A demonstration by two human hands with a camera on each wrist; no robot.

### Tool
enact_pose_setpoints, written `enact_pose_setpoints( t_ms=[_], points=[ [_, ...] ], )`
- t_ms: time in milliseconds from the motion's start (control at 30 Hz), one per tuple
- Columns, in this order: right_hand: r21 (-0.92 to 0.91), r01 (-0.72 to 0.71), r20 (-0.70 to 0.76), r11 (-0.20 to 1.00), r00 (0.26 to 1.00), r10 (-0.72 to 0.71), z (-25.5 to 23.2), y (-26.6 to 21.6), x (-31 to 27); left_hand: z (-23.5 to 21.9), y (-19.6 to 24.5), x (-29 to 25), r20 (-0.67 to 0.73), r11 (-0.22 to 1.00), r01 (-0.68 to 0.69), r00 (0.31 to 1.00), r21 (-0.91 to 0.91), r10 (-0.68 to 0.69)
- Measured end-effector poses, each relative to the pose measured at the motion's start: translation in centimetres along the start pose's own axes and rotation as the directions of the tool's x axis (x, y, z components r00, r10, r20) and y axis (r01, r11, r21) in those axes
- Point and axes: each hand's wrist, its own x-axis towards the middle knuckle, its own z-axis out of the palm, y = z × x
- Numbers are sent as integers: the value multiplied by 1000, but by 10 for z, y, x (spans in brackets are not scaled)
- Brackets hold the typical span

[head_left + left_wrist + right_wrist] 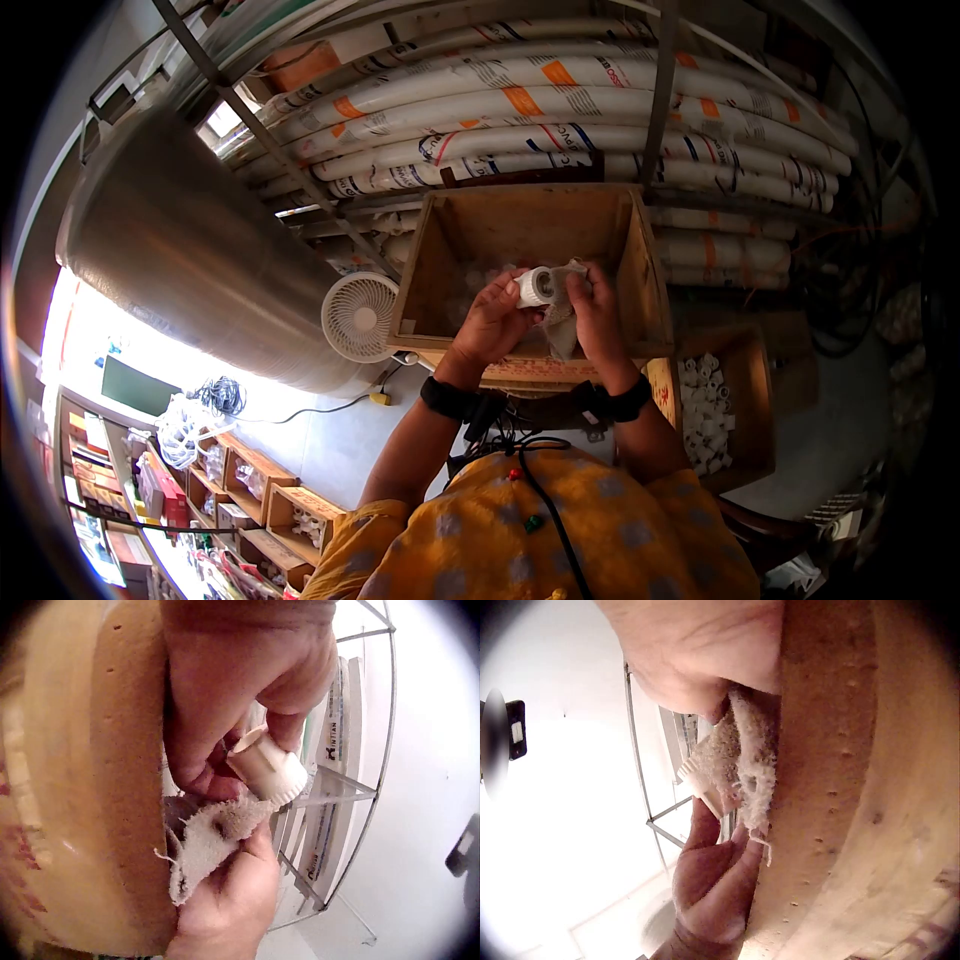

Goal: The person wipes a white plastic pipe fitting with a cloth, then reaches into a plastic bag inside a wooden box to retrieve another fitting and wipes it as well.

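Over a wooden box, my left hand (pixel 490 322) pinches a white plastic pipe fitting (pixel 535 288) between thumb and fingers. The fitting has a plain tubular end and a wider ribbed collar, clearest in the left wrist view (pixel 266 769). My right hand (pixel 600 322) grips a frayed, pale cloth (pixel 562 335), bunched against the ribbed end of the fitting. In the right wrist view the cloth (pixel 754 761) hangs from under the right hand (pixel 697 652) with a loose thread. Part of the fitting is hidden behind the cloth there.
The wooden box (pixel 545 215) holds clear and whitish pieces, partly hidden by the hands. A small white fan (pixel 362 315) stands left of it. Another wooden box (pixel 752 400) with several white fittings sits at right. Racked white pipes (pixel 600 105) run behind; compartments of goods (pixel 290 495) stand lower left.
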Motion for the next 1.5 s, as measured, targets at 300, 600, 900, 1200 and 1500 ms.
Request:
enact_pose_setpoints(
  t_ms=[300,600,900,1200,1500],
  points=[
    [-3,25,-21,1000,999,-25,-2,2,5,4,3,-6,5,980,61,998,190,-63],
    [-93,-140,97,986,984,149,-3,-3,8,7,32,1,-130,891,36,991,453,26],
    [-241,-96,-31,966,995,91,18,-5,3,2,65,14,-72,973,-14,997,229,31],
    [307,-328,105,893,945,310,24,8,-12,40,64,18,204,829,3,969,559,-141],
    [-684,518,460,513,853,-248,47,-57,3,28,55,5,34,978,52,998,201,-60]
  ],
)
